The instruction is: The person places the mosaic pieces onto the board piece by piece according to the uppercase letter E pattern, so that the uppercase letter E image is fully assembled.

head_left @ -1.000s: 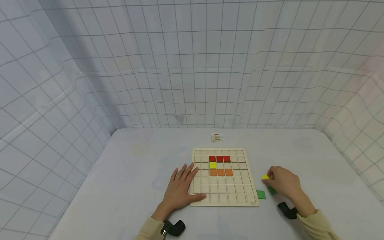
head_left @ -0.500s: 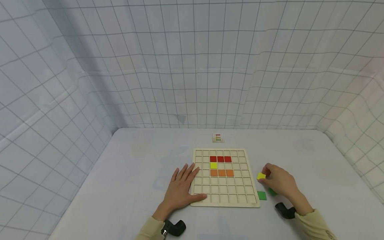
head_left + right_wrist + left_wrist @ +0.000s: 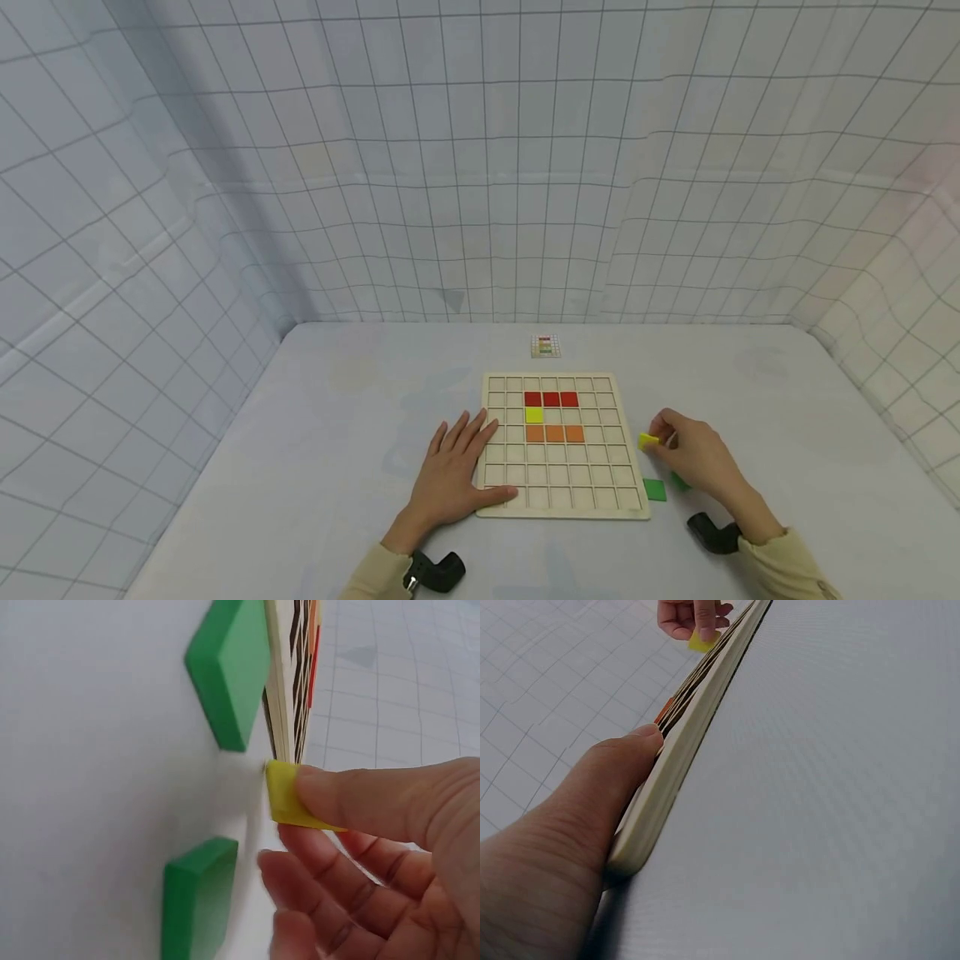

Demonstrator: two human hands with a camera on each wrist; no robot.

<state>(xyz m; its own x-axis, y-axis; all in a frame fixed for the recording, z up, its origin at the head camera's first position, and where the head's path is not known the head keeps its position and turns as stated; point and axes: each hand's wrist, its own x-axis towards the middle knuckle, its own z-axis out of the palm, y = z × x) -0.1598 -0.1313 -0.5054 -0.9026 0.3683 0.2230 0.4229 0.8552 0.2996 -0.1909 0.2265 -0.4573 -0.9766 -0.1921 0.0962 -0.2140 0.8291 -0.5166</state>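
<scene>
Just right of the wooden grid board (image 3: 558, 498), my right hand (image 3: 696, 454) pinches a yellow square tile (image 3: 283, 796) between thumb and fingers. My left hand (image 3: 450, 475) rests spread on the board's left edge, its thumb (image 3: 611, 776) lying over the front left part. Set in the board's cells are a row of red tiles (image 3: 551, 399), one yellow tile (image 3: 533, 415) below the leftmost red one, and a row of orange tiles (image 3: 554, 433). A green tile (image 3: 655, 490) lies by the board's right edge; another green tile (image 3: 199, 900) is partly under my right hand.
A small card (image 3: 545, 346) with a coloured grid pattern lies behind the board. The white table (image 3: 360, 400) is enclosed by checked cloth walls (image 3: 480, 208) at the back and sides. Black wrist devices (image 3: 438, 572) sit at both wrists.
My right hand has lifted the yellow tile from near the green tile and brought it left towards the board, turning it a little. My left hand stays in place.
</scene>
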